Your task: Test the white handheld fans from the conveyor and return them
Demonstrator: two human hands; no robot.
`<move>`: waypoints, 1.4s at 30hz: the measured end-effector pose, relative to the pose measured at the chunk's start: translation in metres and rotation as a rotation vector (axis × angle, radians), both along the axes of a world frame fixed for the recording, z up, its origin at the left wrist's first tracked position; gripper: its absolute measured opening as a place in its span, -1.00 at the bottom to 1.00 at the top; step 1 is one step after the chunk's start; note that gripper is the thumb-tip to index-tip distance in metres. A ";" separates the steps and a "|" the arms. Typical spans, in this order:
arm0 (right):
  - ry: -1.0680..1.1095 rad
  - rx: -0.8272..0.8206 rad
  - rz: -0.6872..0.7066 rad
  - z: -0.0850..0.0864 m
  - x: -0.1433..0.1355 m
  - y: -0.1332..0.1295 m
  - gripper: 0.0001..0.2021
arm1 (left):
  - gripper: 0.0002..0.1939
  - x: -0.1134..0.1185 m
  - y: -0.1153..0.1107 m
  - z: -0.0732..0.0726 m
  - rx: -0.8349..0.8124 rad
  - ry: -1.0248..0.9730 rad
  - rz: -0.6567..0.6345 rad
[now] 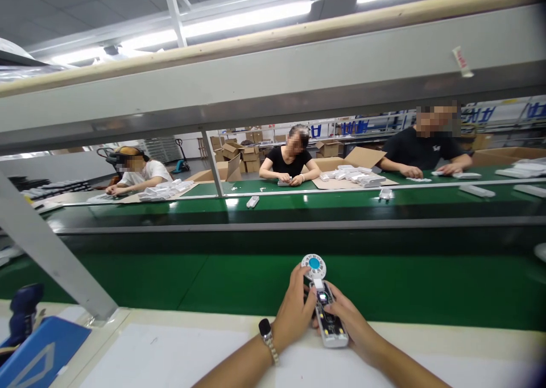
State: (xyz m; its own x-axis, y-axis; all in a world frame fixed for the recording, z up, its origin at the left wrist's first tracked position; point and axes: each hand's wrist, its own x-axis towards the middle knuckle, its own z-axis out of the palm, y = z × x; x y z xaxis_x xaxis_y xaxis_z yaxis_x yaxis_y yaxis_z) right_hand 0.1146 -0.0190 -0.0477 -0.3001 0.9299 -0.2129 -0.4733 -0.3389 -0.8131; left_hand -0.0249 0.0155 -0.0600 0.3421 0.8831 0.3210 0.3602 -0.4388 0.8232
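Note:
Between my two hands is a white handheld fan [335,338] with its body open, showing a dark circuit board and a small lit spot. Its round head with a blue centre [314,264] points away from me. My left hand [295,300] closes on the neck and head from the left, a finger touching the rim. Wrapped round the body from the right is my right hand [347,314], its thumb on the board. The fan is held above the near edge of the white worktop [170,354].
A green conveyor belt [149,274] runs across in front, with white parts [252,202] on its far side. Several co-workers sit beyond it near piles of white casings [354,175]. A shelf beam [256,86] crosses overhead; a slanted post [55,246] and blue box [46,354] stand left.

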 end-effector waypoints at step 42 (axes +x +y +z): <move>-0.035 0.148 0.136 -0.005 0.007 0.001 -0.39 | -0.55 0.001 -0.002 0.009 0.005 0.086 0.029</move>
State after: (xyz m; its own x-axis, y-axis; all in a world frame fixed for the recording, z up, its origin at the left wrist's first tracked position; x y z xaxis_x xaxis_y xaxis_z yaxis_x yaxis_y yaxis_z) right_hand 0.1221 -0.0178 -0.0523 -0.4199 0.9031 -0.0894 -0.4020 -0.2734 -0.8739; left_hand -0.0238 0.0137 -0.0509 0.3429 0.8914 0.2964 0.4421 -0.4315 0.7863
